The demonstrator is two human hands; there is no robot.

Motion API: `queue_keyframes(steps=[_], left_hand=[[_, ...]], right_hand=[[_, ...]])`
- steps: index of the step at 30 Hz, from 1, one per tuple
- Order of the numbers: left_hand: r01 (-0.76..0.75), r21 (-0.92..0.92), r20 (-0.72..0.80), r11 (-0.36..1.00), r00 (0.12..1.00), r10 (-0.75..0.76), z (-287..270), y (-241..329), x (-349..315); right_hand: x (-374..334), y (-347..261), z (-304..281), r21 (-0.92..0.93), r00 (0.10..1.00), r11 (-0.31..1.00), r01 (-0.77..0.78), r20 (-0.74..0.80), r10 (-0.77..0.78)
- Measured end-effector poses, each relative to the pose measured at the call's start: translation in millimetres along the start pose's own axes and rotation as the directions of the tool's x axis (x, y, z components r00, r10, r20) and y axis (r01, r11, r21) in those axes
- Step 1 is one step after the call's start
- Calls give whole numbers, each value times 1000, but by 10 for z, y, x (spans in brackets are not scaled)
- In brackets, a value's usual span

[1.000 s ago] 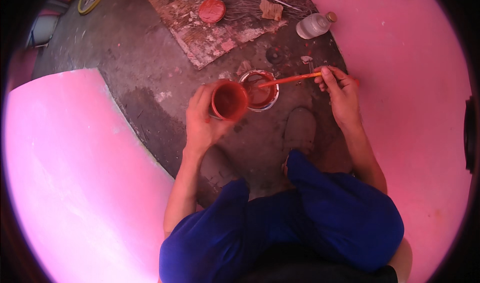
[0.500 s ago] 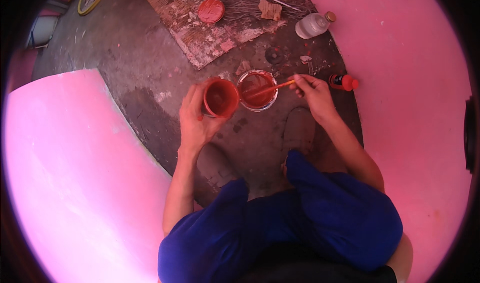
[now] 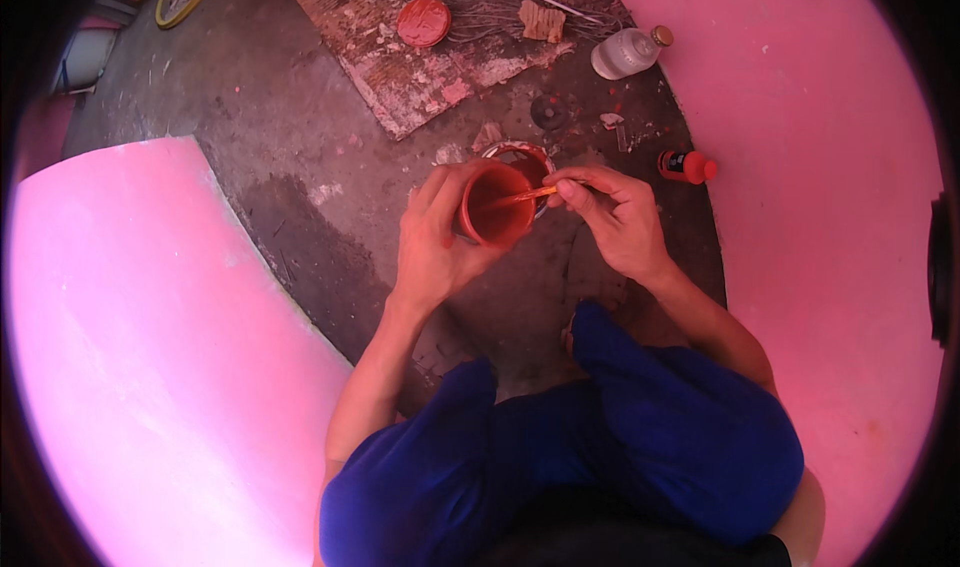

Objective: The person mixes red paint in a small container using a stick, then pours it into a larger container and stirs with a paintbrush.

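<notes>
My left hand (image 3: 432,235) is closed around the side of a red-coated cup (image 3: 484,225), its open mouth tilted up toward me. Fingers pinched, my right hand (image 3: 622,225) grips a thin orange-handled paintbrush (image 3: 541,194). The brush's far end reaches inside the cup; its tip is hard to make out against the red. Behind the cup on the floor stands a round can (image 3: 540,155) of red paint with a pale, smeared rim, partly hidden by the cup and my hands.
A paint-spattered board (image 3: 400,92) at the far side bears a round red lid (image 3: 424,22) and a torn brown piece (image 3: 541,21). A clear capped bottle (image 3: 625,55) and a small red bottle (image 3: 684,166) lie at the right. Pink panels (image 3: 160,317) flank both sides.
My left hand has brought the cup to the right, over part of the can. The paintbrush has come out of the can and now reaches into the cup.
</notes>
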State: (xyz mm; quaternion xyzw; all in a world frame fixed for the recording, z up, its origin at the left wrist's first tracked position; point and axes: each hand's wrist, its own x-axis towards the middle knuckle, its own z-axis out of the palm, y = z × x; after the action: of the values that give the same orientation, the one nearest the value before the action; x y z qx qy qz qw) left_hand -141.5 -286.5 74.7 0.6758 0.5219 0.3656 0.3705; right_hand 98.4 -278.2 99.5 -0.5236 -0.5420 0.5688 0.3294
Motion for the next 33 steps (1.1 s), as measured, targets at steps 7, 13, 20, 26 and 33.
queue_keyframes(steps=[7,13,20,26,33], left_hand=[[6,-7,-20,1000,1000,-6,-117,-84,-19],[40,2,-30,999,999,-40,-181,-117,-57],[-16,2,-4,1000,1000,16,-117,-58,32],[19,-41,-43,999,999,-21,-217,-135,-13],[-9,31,-56,999,998,11,-261,-152,-11]], right_hand=[[41,-139,-227,21,995,1000,-5,-97,7],[144,-307,-504,-455,948,835,308,225,-227],[274,-258,-343,-585,718,427,689,475,-508],[328,-356,-644,-639,695,328,696,484,-532],[385,-484,-596,-559,747,507,656,383,-544]])
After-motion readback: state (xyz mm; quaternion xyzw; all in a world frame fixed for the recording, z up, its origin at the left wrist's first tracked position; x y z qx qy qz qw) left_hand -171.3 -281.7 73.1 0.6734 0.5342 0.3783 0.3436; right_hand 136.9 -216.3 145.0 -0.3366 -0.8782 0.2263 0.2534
